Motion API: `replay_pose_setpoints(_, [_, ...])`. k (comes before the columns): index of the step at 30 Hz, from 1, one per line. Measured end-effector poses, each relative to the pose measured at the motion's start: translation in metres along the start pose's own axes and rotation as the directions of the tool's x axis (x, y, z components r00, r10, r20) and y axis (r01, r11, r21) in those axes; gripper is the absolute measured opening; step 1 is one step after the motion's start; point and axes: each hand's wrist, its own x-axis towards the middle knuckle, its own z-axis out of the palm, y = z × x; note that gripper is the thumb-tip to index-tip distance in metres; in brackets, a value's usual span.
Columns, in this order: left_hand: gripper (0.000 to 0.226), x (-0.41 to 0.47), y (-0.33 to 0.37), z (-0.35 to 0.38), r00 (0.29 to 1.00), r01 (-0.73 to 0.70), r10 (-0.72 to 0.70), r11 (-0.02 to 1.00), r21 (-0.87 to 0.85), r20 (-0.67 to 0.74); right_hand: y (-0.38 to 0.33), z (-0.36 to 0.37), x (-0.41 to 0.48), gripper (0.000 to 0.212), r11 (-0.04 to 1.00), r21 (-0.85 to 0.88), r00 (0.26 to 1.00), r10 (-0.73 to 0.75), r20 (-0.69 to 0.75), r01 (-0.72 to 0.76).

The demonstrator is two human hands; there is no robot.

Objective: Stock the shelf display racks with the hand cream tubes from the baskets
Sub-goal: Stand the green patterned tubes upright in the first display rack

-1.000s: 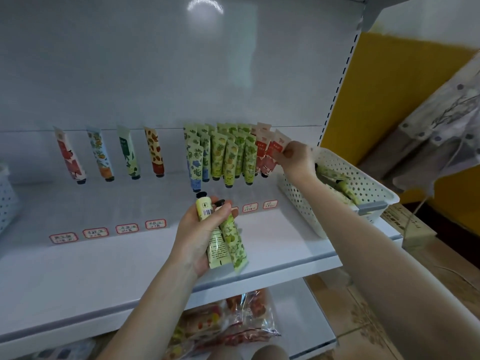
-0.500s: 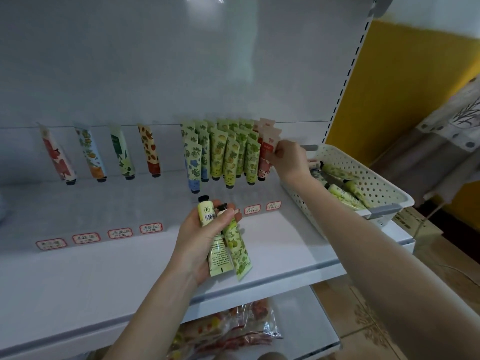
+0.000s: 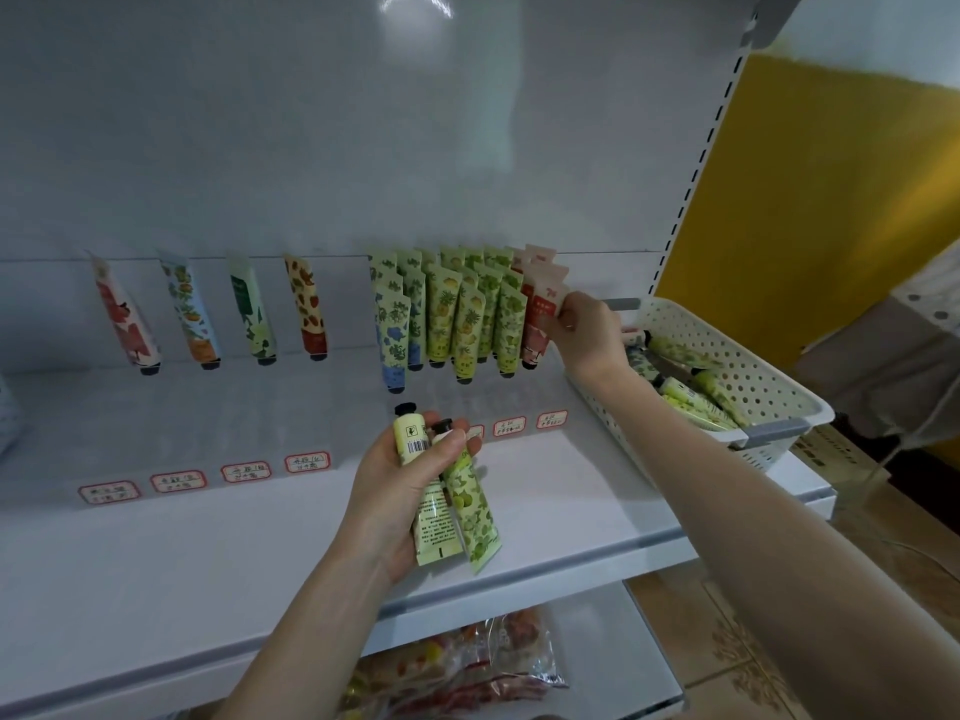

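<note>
Left hand (image 3: pixel 405 491): curled round two green tubes (image 3: pixel 460 511), caps pointing toward the back panel, held over the front part of the shelf (image 3: pixel 182 563).
Right hand (image 3: pixel 587 335): stretched to the right end of the display rack (image 3: pixel 249 418), fingertips pinching the upper edge of a red and pink tube (image 3: pixel 540 324).
Stocked tubes (image 3: pixel 457 314): packed in leaning rows, caps down; blue-flowered at the left, green in the middle, red and pink at the right.
Single tubes (image 3: pixel 249 314): four, well apart along the left side of the rack, each a different print.
Basket (image 3: pixel 769 392): white, perforated, on the right end of the shelf, just beside the right wrist.
Tubes in basket (image 3: pixel 696 392): green, lying flat and jumbled.
Price labels (image 3: pixel 306 462): red-bordered, along the rack's front edge; writing too small to read.
Lower shelf: clear packets (image 3: pixel 467 662) of red and orange goods.
Right background: yellow wall (image 3: pixel 805 200).
</note>
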Motion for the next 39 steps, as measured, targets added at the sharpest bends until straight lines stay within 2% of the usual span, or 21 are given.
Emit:
replay_pose_setpoints(6, [0.034,0.001,0.000,-0.002,1.000,0.004,-0.005,1.000,-0.019,-0.015,0.004,0.002,-0.002,0.016,0.998,0.067,1.000,0.009,0.003,-0.009])
replay_pose_setpoints(9, [0.032,0.002,-0.001,-0.002,1.000,0.002,-0.002,1.000,-0.004,-0.020,0.006,0.006,-0.001,0.035,0.999,0.009,0.999,0.035,0.021,-0.036])
replay_pose_setpoints(12, [0.030,0.003,0.000,-0.004,1.000,-0.005,0.006,1.000,0.012,-0.025,0.004,0.007,0.005,0.038,0.994,-0.094,0.997,0.063,0.034,-0.060])
replay_pose_setpoints(14, [0.029,0.004,0.000,-0.004,1.000,-0.008,0.008,1.000,0.014,-0.028,0.003,0.008,0.008,0.036,0.988,-0.141,0.997,0.069,0.046,-0.062])
replay_pose_setpoints(18, [0.029,0.005,-0.002,-0.004,1.000,-0.004,0.004,1.000,0.003,-0.026,0.001,0.011,0.009,0.018,0.984,-0.174,0.998,0.041,0.054,-0.031])
replay_pose_setpoints(23, [0.030,0.005,-0.005,-0.002,1.000,0.003,-0.003,1.000,-0.005,-0.025,0.001,0.013,0.011,0.017,0.974,-0.225,0.996,0.048,0.068,-0.032])
replay_pose_setpoints(30, [0.027,0.004,-0.003,-0.004,0.999,-0.002,0.002,1.000,0.001,-0.035,-0.001,0.009,0.012,0.012,0.979,-0.195,0.993,0.073,0.091,-0.054])
replay_pose_setpoints(39, [0.025,0.002,0.000,-0.003,0.999,-0.018,0.018,1.000,0.011,-0.038,-0.003,0.006,0.006,0.021,0.992,-0.107,0.989,0.085,0.118,-0.073])
